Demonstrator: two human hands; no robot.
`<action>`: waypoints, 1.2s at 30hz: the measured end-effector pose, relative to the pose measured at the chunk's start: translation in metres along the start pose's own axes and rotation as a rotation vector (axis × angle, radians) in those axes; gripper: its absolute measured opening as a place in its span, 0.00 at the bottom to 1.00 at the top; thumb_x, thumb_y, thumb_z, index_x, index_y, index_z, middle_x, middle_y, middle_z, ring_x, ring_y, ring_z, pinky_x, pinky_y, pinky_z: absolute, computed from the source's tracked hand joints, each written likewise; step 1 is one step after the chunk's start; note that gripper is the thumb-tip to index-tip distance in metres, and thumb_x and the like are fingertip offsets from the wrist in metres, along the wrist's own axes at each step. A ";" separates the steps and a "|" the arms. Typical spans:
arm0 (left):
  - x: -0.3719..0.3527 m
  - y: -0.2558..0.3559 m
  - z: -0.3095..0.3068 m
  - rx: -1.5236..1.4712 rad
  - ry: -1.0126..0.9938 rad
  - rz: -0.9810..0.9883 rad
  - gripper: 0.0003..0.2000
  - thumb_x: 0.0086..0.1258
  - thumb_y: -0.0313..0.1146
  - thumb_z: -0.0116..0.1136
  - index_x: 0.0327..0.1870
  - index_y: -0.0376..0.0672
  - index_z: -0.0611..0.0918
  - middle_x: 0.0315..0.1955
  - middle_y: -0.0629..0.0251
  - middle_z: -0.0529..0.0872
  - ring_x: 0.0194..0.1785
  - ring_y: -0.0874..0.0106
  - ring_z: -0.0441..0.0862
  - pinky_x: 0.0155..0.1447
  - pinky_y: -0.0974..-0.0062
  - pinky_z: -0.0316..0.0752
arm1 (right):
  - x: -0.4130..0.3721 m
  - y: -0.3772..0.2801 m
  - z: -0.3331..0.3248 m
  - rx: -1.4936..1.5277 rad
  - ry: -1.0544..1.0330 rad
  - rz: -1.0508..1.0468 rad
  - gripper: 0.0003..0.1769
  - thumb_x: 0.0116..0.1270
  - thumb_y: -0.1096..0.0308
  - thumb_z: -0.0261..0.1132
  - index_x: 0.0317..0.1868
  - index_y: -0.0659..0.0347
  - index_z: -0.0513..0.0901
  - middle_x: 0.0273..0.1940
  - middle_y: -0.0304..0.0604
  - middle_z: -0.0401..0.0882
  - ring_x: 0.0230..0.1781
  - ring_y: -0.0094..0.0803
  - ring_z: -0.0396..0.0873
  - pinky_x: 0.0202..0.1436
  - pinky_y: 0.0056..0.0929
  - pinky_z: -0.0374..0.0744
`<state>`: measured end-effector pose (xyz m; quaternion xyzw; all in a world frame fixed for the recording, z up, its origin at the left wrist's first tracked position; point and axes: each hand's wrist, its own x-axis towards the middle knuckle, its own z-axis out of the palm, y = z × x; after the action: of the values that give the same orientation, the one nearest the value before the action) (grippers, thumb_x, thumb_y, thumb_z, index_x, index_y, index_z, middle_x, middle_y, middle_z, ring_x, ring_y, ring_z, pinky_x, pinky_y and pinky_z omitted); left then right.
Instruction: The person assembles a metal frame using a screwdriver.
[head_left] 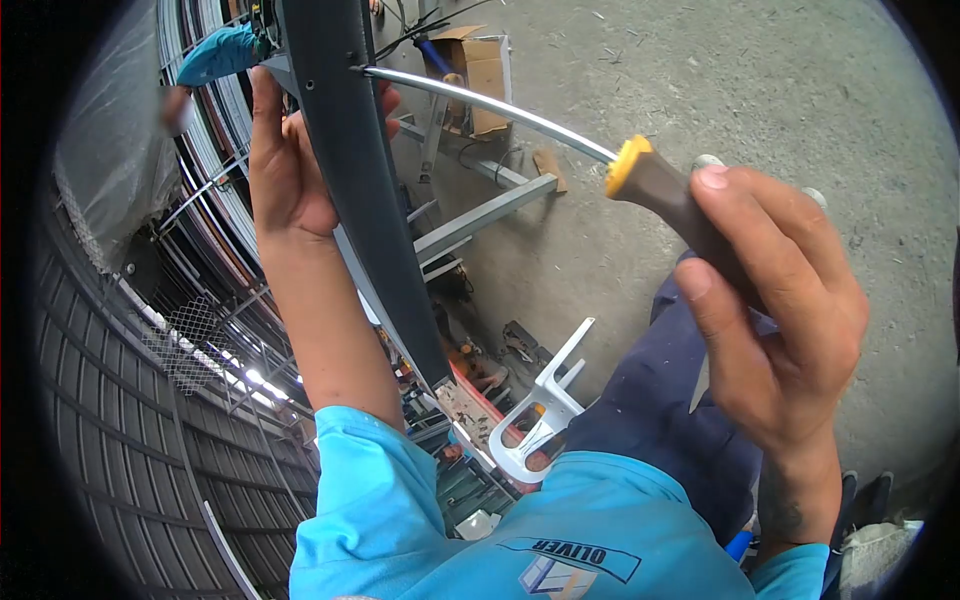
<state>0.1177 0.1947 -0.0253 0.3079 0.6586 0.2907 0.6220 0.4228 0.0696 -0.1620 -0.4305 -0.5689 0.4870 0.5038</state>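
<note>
A long dark grey metal profile (350, 150) runs from the top of the view down towards the workbench. My left hand (295, 170) grips it from behind, thumb on the near side and fingertips showing past the far edge. My right hand (790, 300) holds a screwdriver (680, 200) by its brown handle, thumb and fingers pinching it below the yellow collar. The long silver shaft reaches left, its tip right at a small hole near the profile's edge. Another small hole shows in the profile's face.
A cardboard box (488, 100) and a metal stand (490, 215) are on the concrete floor (640, 70) beyond the profile. A white plastic chair (540, 425) stands lower down. Long profiles (215, 140) fill a rack at left, above a ribbed wall (120, 420).
</note>
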 end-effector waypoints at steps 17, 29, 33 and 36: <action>0.009 0.001 -0.018 -0.118 0.012 0.000 0.29 0.73 0.52 0.48 0.57 0.30 0.74 0.46 0.37 0.80 0.46 0.50 0.84 0.43 0.55 0.86 | 0.029 -0.017 0.024 -0.044 0.059 0.013 0.23 0.46 0.80 0.70 0.47 0.64 0.84 0.44 0.51 0.82 0.42 0.39 0.82 0.42 0.30 0.80; 0.009 -0.003 -0.011 -0.117 0.129 0.031 0.30 0.71 0.54 0.51 0.58 0.32 0.75 0.48 0.41 0.80 0.46 0.52 0.84 0.46 0.57 0.84 | 0.037 -0.021 0.018 -0.046 0.004 0.058 0.23 0.45 0.79 0.70 0.46 0.63 0.84 0.42 0.50 0.83 0.40 0.39 0.82 0.40 0.30 0.80; 0.008 -0.003 -0.009 -0.083 0.187 0.050 0.31 0.72 0.55 0.50 0.57 0.30 0.75 0.49 0.42 0.79 0.47 0.53 0.83 0.47 0.57 0.83 | 0.037 -0.031 0.018 -0.061 0.006 0.089 0.23 0.45 0.79 0.70 0.46 0.63 0.84 0.41 0.49 0.83 0.39 0.39 0.82 0.39 0.31 0.80; 0.013 -0.001 -0.001 -0.118 0.198 -0.002 0.31 0.72 0.54 0.48 0.56 0.28 0.75 0.47 0.43 0.81 0.44 0.54 0.84 0.46 0.58 0.83 | 0.040 -0.046 0.016 -0.110 -0.027 0.123 0.23 0.44 0.80 0.70 0.46 0.61 0.84 0.44 0.50 0.81 0.37 0.36 0.81 0.39 0.30 0.80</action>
<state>0.1161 0.2038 -0.0346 0.2397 0.6988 0.3572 0.5715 0.4016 0.1000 -0.1106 -0.4851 -0.5742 0.4906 0.4408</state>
